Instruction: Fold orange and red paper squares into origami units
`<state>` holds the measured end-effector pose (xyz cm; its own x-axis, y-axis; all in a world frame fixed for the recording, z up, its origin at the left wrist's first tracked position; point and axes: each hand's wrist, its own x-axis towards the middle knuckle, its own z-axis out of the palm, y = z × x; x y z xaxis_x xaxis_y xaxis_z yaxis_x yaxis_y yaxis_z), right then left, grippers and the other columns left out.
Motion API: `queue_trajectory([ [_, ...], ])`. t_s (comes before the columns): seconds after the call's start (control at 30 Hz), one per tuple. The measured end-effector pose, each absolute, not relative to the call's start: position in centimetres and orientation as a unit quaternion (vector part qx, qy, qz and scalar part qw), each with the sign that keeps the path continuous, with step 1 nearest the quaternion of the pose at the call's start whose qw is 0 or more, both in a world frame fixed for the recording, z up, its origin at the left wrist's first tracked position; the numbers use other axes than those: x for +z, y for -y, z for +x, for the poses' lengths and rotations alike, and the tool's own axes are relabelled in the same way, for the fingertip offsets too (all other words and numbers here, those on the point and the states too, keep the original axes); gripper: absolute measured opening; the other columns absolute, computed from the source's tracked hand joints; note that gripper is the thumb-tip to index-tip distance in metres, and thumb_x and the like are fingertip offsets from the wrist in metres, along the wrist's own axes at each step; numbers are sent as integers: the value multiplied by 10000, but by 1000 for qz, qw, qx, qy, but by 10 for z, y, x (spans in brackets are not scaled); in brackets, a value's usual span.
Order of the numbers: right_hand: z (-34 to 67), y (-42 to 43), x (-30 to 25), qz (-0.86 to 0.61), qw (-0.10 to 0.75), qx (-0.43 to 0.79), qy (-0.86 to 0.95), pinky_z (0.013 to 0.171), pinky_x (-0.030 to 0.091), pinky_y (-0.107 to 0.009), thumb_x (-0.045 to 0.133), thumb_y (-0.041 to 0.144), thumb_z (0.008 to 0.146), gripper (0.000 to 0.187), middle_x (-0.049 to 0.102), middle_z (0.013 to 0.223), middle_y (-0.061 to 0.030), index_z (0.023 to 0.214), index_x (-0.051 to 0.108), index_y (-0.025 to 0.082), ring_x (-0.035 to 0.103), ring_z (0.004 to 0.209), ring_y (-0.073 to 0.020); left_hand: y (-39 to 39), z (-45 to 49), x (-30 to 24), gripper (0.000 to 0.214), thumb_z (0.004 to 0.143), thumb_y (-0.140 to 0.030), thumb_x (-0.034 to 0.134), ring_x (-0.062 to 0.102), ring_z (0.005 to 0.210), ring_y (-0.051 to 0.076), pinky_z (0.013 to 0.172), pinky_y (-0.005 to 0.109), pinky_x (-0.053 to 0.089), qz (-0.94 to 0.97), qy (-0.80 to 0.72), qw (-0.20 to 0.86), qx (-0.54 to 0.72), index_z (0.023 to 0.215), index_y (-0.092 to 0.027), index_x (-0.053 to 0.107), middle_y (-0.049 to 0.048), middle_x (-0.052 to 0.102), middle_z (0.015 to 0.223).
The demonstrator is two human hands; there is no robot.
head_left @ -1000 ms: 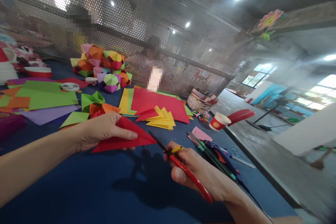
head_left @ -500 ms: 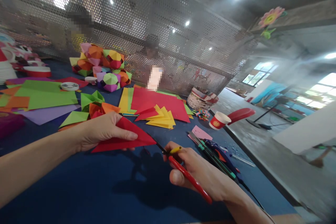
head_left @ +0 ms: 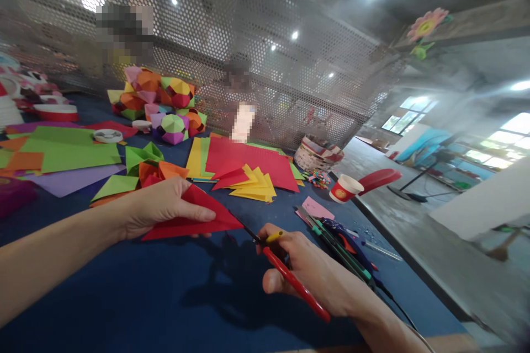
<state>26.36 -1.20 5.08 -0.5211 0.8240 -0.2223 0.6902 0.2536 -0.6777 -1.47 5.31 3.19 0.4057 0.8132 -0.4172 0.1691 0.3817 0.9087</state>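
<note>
A folded piece of red paper [head_left: 211, 215] is pinched in my left hand [head_left: 165, 207], thumb on top and fingers mostly hidden beneath. Its pointed tip faces right. My right hand [head_left: 302, 265] grips a pair of scissors [head_left: 290, 276] with a red handle, a yellow part by the fingers and dark blades. The blades meet the red paper near its tip; whether they are parted there is hard to see. Behind the hands, yellow folded papers [head_left: 254, 185] lie on red sheets [head_left: 252, 160]. Green and orange folded pieces [head_left: 144, 160] sit just beyond my left hand.
Paper balls [head_left: 171, 128] stand at the back left, near green sheets [head_left: 74, 149] and a tape roll [head_left: 107, 135]. To the right are a woven basket [head_left: 317, 154], a paper cup [head_left: 345, 187], a pink paper [head_left: 317, 208] and cutters [head_left: 339, 245]. A perforated metal screen [head_left: 281, 71] stands behind.
The scissors and my right hand have shifted very slightly left, still at the paper's tip. My left hand keeps its hold. The whole view has moved a little.
</note>
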Motion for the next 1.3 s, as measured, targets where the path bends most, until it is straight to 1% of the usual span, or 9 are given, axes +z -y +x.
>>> queue_trajectory([
  [0.2, 260, 13, 51, -496, 106, 376, 775, 579, 248, -285, 749, 639, 927, 517, 449, 733, 81, 829, 459, 222, 304, 649, -111, -54, -15, 33, 399, 442, -474, 1000, 681, 548, 137, 493, 146, 518, 515, -480, 669, 240, 702, -199, 874, 86, 802, 656],
  [0.37, 258, 15, 53, -500, 119, 389, 764, 552, 242, -270, 727, 720, 903, 570, 426, 715, 80, 815, 467, 220, 280, 643, -110, -55, -14, 32, 417, 413, -475, 1010, 680, 553, 143, 495, 158, 524, 511, -482, 669, 242, 690, -196, 874, 105, 807, 677],
  [0.47, 259, 15, 52, -505, 116, 393, 759, 544, 243, -261, 735, 722, 895, 565, 424, 714, 78, 826, 484, 220, 287, 635, -107, -56, -14, 31, 413, 405, -466, 1019, 681, 557, 148, 485, 163, 518, 509, -484, 669, 242, 684, -199, 873, 111, 807, 685],
  [0.7, 258, 13, 51, -515, 111, 385, 758, 550, 259, -240, 778, 657, 895, 523, 432, 698, 82, 824, 506, 216, 295, 630, -100, -54, -15, 30, 413, 405, -477, 1018, 654, 529, 139, 466, 164, 491, 508, -487, 670, 237, 669, -199, 865, 102, 790, 648],
  [0.87, 257, 14, 51, -525, 103, 384, 753, 557, 278, -227, 804, 552, 910, 457, 440, 651, 98, 810, 509, 218, 289, 595, -91, -53, -14, 32, 394, 442, -476, 997, 660, 541, 133, 476, 157, 487, 514, -485, 668, 234, 676, -191, 859, 90, 789, 647],
  [1.0, 259, 14, 49, -518, 108, 387, 755, 552, 284, -225, 762, 459, 953, 351, 524, 651, 88, 837, 528, 223, 395, 569, -92, -54, -14, 32, 402, 427, -473, 995, 666, 541, 143, 484, 170, 504, 512, -486, 670, 230, 685, -194, 862, 87, 794, 652],
  [1.13, 260, 15, 49, -524, 117, 391, 748, 561, 300, -221, 747, 335, 943, 244, 627, 677, 75, 851, 550, 225, 519, 603, -108, -53, -15, 31, 394, 427, -465, 1007, 664, 527, 143, 470, 165, 493, 512, -482, 672, 231, 675, -196, 862, 88, 787, 634],
  [1.23, 258, 16, 49, -534, 125, 384, 743, 564, 304, -222, 735, 287, 937, 205, 661, 696, 72, 853, 557, 226, 538, 622, -116, -52, -15, 32, 386, 445, -485, 1005, 670, 531, 145, 481, 165, 509, 514, -474, 676, 232, 669, -203, 864, 86, 785, 626],
  [1.3, 256, 16, 50, -547, 123, 360, 746, 550, 284, -229, 765, 321, 925, 252, 637, 666, 77, 836, 549, 227, 501, 606, -116, -52, -14, 33, 400, 463, -511, 994, 674, 541, 143, 499, 163, 520, 516, -474, 676, 228, 689, -205, 871, 86, 792, 639],
])
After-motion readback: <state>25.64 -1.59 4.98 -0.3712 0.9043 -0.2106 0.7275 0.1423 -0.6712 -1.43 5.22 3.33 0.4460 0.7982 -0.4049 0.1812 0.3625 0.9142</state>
